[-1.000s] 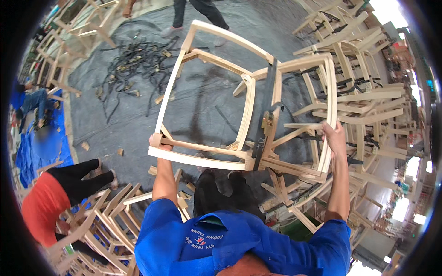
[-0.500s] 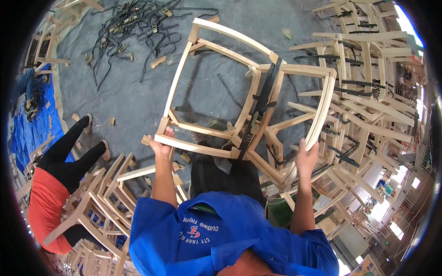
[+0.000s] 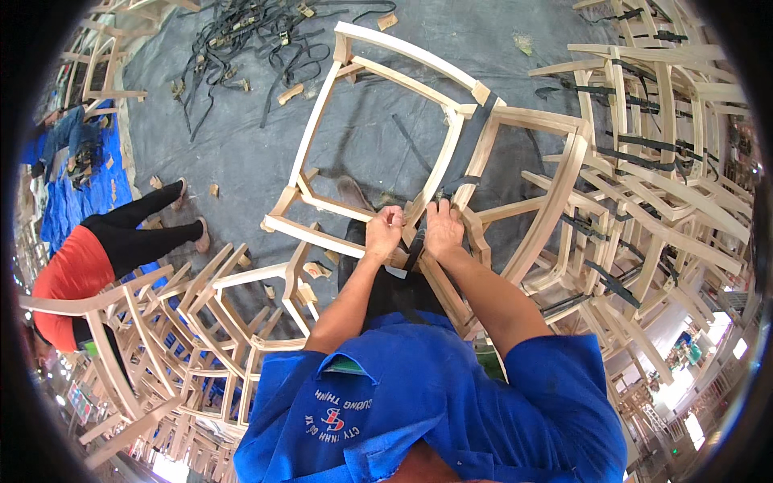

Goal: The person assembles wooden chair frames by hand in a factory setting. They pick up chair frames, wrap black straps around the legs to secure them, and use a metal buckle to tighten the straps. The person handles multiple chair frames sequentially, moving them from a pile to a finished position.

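Now both hands are meeting mid-frame: left hand [image 3: 383, 232] and right hand [image 3: 444, 229], formerly apart, are gripping the black strap [image 3: 451, 187] on the wooden chair frame [image 3: 378, 137].

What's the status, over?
Left hand and right hand together, gripping black strap on wooden chair frame. Stacked frames close right.

Workshop floor crowded with bare wooden chair frames

A grey tarp [image 3: 241, 153] covers the floor, with a tangle of black straps [image 3: 241, 32] near its far edge and a blue tarp [image 3: 80, 193] at left. Stacked chair frames [image 3: 660, 161] fill the right side; more frames [image 3: 201, 322] stand lower left. Daylight enters lower right.
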`<state>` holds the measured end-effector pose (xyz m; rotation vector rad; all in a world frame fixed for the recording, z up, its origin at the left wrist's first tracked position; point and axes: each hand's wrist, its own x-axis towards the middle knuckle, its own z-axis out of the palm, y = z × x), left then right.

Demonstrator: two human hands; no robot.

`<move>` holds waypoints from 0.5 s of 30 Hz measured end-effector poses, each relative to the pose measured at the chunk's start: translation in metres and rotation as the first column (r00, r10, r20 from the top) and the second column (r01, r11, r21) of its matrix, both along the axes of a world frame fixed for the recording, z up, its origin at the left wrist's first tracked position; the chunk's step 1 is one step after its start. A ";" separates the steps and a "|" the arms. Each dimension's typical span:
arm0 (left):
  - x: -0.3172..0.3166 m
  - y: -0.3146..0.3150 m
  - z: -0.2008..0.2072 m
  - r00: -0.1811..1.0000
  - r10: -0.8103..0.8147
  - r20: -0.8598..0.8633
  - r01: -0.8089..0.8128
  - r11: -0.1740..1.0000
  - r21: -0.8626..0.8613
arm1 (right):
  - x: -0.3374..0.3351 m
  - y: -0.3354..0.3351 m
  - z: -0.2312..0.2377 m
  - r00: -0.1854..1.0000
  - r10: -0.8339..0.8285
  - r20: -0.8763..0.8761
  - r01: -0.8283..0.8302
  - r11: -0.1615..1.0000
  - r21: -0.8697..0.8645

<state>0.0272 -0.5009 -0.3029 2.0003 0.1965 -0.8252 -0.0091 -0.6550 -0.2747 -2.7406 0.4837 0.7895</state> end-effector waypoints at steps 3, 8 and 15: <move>-0.011 -0.010 -0.021 0.999 -0.029 0.038 0.027 0.998 0.065 | -0.001 -0.013 -0.001 0.999 0.045 0.010 -0.045 0.998 0.042; -0.017 -0.016 -0.039 0.951 -0.202 0.232 0.197 0.979 0.046 | 0.015 -0.023 0.030 0.993 0.065 -0.099 -0.045 0.980 0.196; -0.002 -0.024 -0.026 0.979 -0.161 0.126 0.179 0.973 -0.148 | 0.020 -0.006 0.005 0.997 0.072 -0.034 -0.065 0.985 0.160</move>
